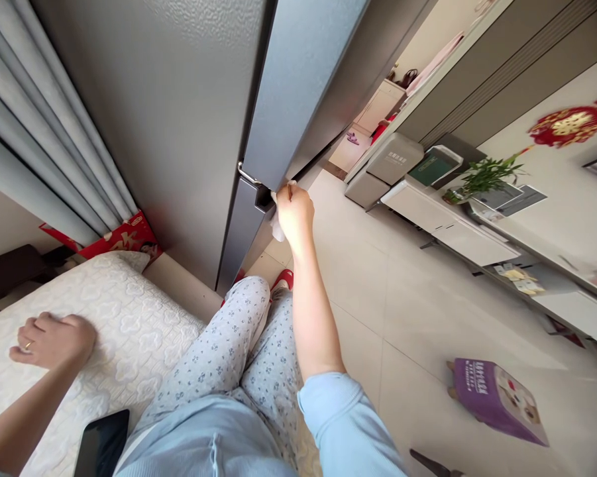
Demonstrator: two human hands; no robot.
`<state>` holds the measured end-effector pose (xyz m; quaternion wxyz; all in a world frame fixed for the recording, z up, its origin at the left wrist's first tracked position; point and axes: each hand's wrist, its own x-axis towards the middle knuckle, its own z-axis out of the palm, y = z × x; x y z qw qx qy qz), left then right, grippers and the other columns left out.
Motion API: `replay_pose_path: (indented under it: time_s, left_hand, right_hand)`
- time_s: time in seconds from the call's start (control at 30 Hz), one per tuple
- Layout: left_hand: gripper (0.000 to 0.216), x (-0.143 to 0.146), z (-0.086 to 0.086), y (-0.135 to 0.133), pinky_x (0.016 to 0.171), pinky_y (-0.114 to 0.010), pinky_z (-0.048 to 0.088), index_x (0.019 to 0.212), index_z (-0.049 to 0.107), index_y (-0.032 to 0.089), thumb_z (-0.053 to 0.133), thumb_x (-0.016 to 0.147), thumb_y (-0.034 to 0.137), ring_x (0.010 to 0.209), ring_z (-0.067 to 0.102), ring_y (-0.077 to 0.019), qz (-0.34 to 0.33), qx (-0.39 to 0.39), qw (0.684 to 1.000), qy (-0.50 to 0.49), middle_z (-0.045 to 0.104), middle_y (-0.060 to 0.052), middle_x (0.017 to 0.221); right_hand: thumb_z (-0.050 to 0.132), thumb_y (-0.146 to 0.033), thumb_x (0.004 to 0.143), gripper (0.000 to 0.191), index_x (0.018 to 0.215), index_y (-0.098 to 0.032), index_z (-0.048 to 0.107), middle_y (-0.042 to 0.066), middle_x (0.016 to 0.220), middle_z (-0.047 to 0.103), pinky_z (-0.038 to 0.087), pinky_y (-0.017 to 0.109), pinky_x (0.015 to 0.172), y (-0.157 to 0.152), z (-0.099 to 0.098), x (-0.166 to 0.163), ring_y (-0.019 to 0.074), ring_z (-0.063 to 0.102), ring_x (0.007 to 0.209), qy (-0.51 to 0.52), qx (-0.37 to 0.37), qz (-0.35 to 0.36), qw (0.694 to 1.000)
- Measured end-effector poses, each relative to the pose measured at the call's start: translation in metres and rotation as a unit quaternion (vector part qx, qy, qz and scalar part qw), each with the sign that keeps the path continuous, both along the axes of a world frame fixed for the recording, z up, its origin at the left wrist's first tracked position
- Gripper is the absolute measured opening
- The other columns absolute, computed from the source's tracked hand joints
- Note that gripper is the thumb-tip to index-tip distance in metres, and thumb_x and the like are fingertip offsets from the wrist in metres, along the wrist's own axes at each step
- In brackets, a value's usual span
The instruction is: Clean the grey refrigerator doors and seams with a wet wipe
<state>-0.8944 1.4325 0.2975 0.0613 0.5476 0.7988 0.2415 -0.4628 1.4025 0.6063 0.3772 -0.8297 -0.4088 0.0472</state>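
Note:
My right hand [294,213] is stretched forward and closed on a white wipe [277,228], pressing it against the lower edge of a tall grey refrigerator door [298,79], next to a recessed handle gap [263,197]. A small metal hinge piece [246,175] sticks out just left of it. My left hand [54,339] rests knuckles-up on a white quilted cushion [129,324], fingers curled under, a ring on one finger. What its fingers hold, if anything, is hidden. My legs in flowered trousers [233,358] reach toward the refrigerator.
A black phone [102,440] lies on the cushion by my hip. Grey curtains [34,146] hang at the left above a red box [124,237]. A purple box [497,397] sits on the tiled floor [402,298]. A low cabinet [452,225] with a plant [484,175] lines the right wall.

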Motion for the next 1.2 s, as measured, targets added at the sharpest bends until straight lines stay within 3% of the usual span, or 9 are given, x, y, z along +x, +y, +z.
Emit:
replay_pose_path:
  time_s: [0.27, 0.47, 0.93, 1.2]
  left_hand:
    - [0.065, -0.002, -0.002, 0.003, 0.119, -0.065, 0.026, 0.14, 0.052, -0.003, 0.024, 0.098, 0.037, 0.146, 0.038, -0.0394, 0.009, -0.029, 0.999, 0.016, 0.048, -0.03, 0.145]
    - [0.066, -0.003, -0.006, 0.006, 0.12, -0.063, 0.025, 0.142, 0.052, -0.002, 0.024, 0.097, 0.038, 0.145, 0.037, -0.0388, 0.022, -0.037, 0.999, 0.012, 0.047, -0.029, 0.146]
    - [0.064, 0.0, -0.002, 0.003, 0.12, -0.065, 0.025, 0.142, 0.051, -0.001, 0.026, 0.098, 0.038, 0.147, 0.036, -0.0393, 0.015, -0.024, 1.0, 0.005, 0.046, -0.029, 0.149]
    - [0.068, 0.0, -0.002, 0.004, 0.122, -0.061, 0.024, 0.144, 0.05, 0.001, 0.022, 0.097, 0.041, 0.149, 0.035, -0.036, 0.032, -0.044, 0.998, 0.023, 0.045, -0.028, 0.152]
  right_hand:
    - [0.04, -0.034, 0.103, 0.04, 0.066, -0.021, 0.031, -0.001, 0.062, 0.039, 0.04, 0.029, 0.073, 0.017, 0.007, 0.036, 0.0135, 0.04, 0.061, 0.002, -0.02, -0.023, 1.0]
    - [0.04, -0.032, 0.103, 0.038, 0.067, -0.02, 0.038, 0.0, 0.063, 0.037, 0.044, 0.031, 0.08, 0.031, 0.006, 0.063, 0.0148, 0.046, 0.067, 0.005, -0.004, -0.029, 1.0]
    - [0.044, -0.031, 0.1, 0.034, 0.069, -0.018, 0.047, 0.002, 0.066, 0.045, 0.051, 0.037, 0.091, 0.071, 0.005, 0.141, 0.0176, 0.058, 0.084, -0.025, -0.012, -0.048, 0.998]
    - [0.04, -0.038, 0.104, 0.04, 0.085, -0.011, 0.063, 0.012, 0.085, 0.062, 0.052, 0.039, 0.094, 0.094, 0.008, 0.186, 0.0243, 0.066, 0.105, -0.068, -0.062, -0.079, 0.993]
